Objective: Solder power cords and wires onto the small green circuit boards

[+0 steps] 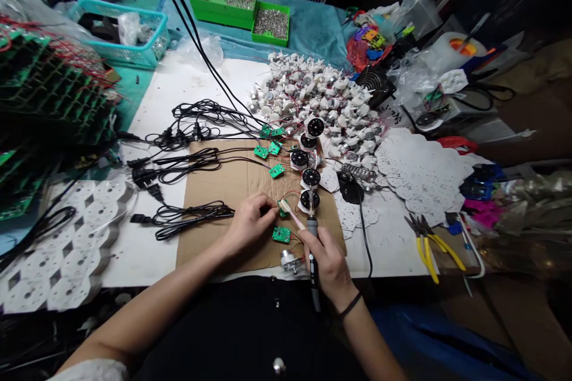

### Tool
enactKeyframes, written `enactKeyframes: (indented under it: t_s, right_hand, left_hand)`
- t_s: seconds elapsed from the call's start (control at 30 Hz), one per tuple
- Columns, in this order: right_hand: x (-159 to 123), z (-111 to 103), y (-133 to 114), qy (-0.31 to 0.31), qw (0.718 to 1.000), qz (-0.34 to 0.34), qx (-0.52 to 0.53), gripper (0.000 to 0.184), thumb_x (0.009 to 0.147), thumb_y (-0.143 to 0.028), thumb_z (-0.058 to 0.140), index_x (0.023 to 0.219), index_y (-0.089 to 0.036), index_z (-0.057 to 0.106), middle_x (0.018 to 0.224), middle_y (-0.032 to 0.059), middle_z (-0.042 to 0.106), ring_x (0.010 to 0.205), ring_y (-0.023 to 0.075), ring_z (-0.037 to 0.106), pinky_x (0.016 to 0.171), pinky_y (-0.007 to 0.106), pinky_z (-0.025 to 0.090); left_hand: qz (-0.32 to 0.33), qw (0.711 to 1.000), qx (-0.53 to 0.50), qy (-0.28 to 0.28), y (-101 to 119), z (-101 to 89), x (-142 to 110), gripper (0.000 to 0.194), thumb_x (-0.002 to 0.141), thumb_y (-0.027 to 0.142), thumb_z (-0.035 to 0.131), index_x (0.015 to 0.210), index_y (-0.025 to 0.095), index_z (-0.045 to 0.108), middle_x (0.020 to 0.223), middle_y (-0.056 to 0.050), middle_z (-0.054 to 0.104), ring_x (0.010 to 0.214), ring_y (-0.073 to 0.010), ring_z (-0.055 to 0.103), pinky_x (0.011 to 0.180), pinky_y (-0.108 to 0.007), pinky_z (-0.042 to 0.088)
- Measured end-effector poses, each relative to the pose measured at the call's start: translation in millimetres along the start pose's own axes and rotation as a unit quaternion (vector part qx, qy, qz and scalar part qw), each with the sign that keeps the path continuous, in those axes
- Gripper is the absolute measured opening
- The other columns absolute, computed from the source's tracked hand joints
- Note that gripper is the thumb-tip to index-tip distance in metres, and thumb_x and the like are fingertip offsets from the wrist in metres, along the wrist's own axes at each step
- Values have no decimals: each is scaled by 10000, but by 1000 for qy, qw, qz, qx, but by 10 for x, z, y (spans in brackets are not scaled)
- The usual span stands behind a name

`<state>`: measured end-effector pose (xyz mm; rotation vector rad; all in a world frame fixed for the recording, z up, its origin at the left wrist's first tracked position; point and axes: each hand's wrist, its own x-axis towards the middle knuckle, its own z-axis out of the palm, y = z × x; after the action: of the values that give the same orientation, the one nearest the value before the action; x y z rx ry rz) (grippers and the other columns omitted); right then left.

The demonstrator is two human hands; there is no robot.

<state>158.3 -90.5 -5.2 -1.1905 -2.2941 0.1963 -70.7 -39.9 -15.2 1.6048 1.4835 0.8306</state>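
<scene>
My left hand (252, 218) is closed at the left edge of a small green circuit board (282, 208), thumb and finger pinched on it or on its cable end. My right hand (328, 259) grips a grey and black soldering iron (313, 262), its tip pointing away from me. The same hand also holds a toothbrush (292, 214), whose bristle head lies over that board. Just nearer to me lies another green board (281, 234), with a small white and metal motor (290, 261) below it. Round black-faced units (310, 199) stand in a column beyond the iron.
Brown cardboard (214, 181) covers the work spot, with coiled black power cords (192, 211) on the left. A heap of white motors (313, 89) lies behind. Yellow-handled pliers (429, 247) and a soldering stand (351, 187) are on the right. Green screw bins (223, 6) stand at the back.
</scene>
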Motion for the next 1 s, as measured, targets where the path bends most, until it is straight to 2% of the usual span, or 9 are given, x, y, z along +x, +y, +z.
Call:
enactKeyframes:
  t_s: [0.13,0.23,0.57,0.73,1.0]
  right_hand:
    - [-69,-16,20,-2,1000,6,-9,364,992,-62,490,1295,-225,610,859,19,513,677,141,534,607,247,493]
    - [-101,-17,25,-6,1000,9,-19,370,1001,-73,482,1316,-225,605,848,14,497,677,138,523,614,245,484]
    - [52,-23,-9,17,996,-42,-70,341,987,-9,467,1229,-167,648,845,26,496,714,148,502,643,245,440]
    - [64,-10,-30,8,996,-46,-77,335,988,-15,465,1223,-164,652,834,30,486,727,153,499,661,245,442]
    - [79,-29,-65,-11,995,-44,-85,324,997,-27,456,1207,-162,664,846,44,493,743,166,493,661,258,431]
  left_hand:
    - [-6,1000,-17,14,-3,8,10,135,899,251,611,796,183,662,801,-17,675,770,-162,621,744,-288,473]
    - [-7,999,-25,21,-12,7,14,151,904,267,609,786,187,659,805,-18,679,775,-165,621,749,-293,474]
    - [16,999,-41,7,19,-37,-16,147,914,261,619,794,186,662,808,-16,675,772,-156,627,732,-281,483]
    - [19,999,-38,-7,12,-38,-17,136,907,252,625,797,184,668,813,-18,679,770,-152,630,739,-280,484]
    - [-11,999,-39,16,-3,6,-15,139,892,260,635,778,188,668,789,-12,682,744,-154,614,716,-284,471]
